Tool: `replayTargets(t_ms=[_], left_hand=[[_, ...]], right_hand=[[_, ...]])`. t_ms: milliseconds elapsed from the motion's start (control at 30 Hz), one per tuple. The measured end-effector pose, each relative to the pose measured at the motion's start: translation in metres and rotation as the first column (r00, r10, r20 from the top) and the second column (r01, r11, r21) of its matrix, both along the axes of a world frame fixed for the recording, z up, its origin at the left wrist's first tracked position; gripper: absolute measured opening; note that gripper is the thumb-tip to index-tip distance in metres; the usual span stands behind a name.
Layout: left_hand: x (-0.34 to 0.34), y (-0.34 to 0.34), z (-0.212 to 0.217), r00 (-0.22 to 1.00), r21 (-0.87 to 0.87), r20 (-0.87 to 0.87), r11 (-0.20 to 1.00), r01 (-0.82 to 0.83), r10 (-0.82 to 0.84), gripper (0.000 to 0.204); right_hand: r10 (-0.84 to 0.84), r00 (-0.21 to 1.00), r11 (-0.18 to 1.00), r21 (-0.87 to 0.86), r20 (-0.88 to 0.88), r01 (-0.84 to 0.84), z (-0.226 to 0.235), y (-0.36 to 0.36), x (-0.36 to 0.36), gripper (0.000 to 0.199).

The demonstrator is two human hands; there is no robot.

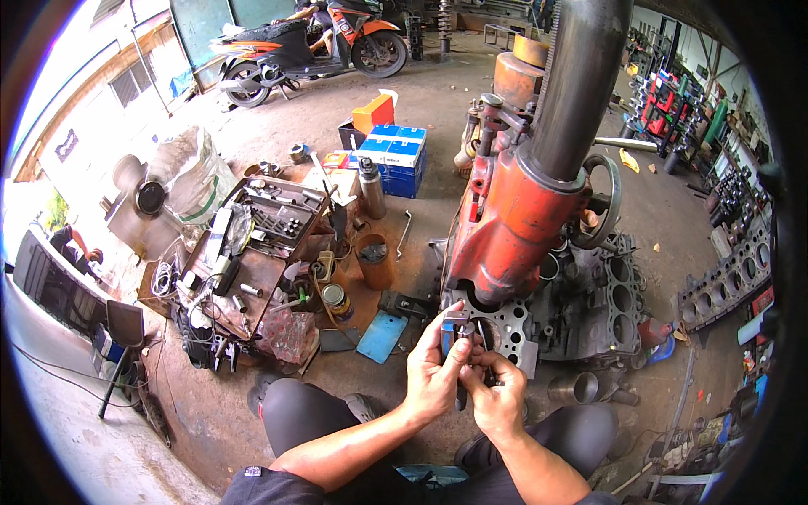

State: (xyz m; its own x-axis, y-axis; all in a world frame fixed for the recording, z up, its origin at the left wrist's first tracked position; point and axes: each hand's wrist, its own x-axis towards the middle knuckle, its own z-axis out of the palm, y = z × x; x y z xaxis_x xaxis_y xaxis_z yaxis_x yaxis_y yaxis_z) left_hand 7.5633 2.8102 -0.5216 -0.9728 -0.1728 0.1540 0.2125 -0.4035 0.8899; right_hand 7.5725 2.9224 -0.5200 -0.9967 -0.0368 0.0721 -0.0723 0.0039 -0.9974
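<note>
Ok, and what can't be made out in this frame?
All in the head view:
Held tool: partly covered by the left hand and right hand.
Dark column: top cut off by the upper edge.
Person by the motorcycle: upper part cut off there too.
Small metal parts: too small to identify.

- Blue-and-metal tool [448, 338]: partly covered by fingers; exact kind unclear.
- Left hand [432, 380]: some fingers hidden behind the tool.
- Right hand [498, 402]: curled fingertips partly out of sight; precise contact can't be read.
- Engine block [621, 295]: near the red machine [522, 210], partly hidden by it.
- Dark column [581, 84]: runs out of the top edge.
- Orange-and-black motorbike [286, 50]: handlebar end cut off at top; person [317, 15] beside it likewise, head out of frame.
- Small metal parts [282, 225] in the tray: too small to identify.
- Open tin [335, 296]: contents unreadable.
- Dark sleeve [265, 486]: cut by the lower edge.
</note>
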Motion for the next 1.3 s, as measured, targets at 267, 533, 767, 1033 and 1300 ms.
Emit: replayTargets(t_ms=[267, 533, 767, 1033, 1300], left_hand=[[0.000, 0.000, 0.001, 1.000, 0.027, 0.008, 1.000, 0.007, -0.007, 0.054], [-0.001, 0.000, -0.001, 1.000, 0.030, 0.001, 0.999, 0.015, -0.015, 0.054], [0.001, 0.000, -0.001, 1.000, 0.052, 0.006, 0.999, 0.017, -0.017, 0.055], [-0.005, -0.005, 0.004, 0.998, 0.064, -0.014, 0.996, 0.061, -0.060, 0.057], [-0.020, -0.038, 0.013, 0.985, 0.176, -0.011, 0.969, 0.171, -0.172, 0.066]], right_hand=[[-0.018, 1.000, 1.000, 0.013, -0.017, 0.018, -0.002, -0.001, 0.000, 0.013], [-0.017, 1.000, 0.998, -0.063, 0.021, 0.018, -0.003, -0.002, 0.000, 0.012], [-0.017, 0.999, 0.997, -0.069, 0.039, 0.020, -0.005, 0.000, 0.002, 0.011], [-0.015, 0.998, 0.996, -0.085, 0.054, 0.019, 0.001, -0.002, 0.001, 0.011], [0.233, 0.972, 0.938, -0.269, 0.021, -0.219, 0.025, 0.019, 0.009, 0.023]])
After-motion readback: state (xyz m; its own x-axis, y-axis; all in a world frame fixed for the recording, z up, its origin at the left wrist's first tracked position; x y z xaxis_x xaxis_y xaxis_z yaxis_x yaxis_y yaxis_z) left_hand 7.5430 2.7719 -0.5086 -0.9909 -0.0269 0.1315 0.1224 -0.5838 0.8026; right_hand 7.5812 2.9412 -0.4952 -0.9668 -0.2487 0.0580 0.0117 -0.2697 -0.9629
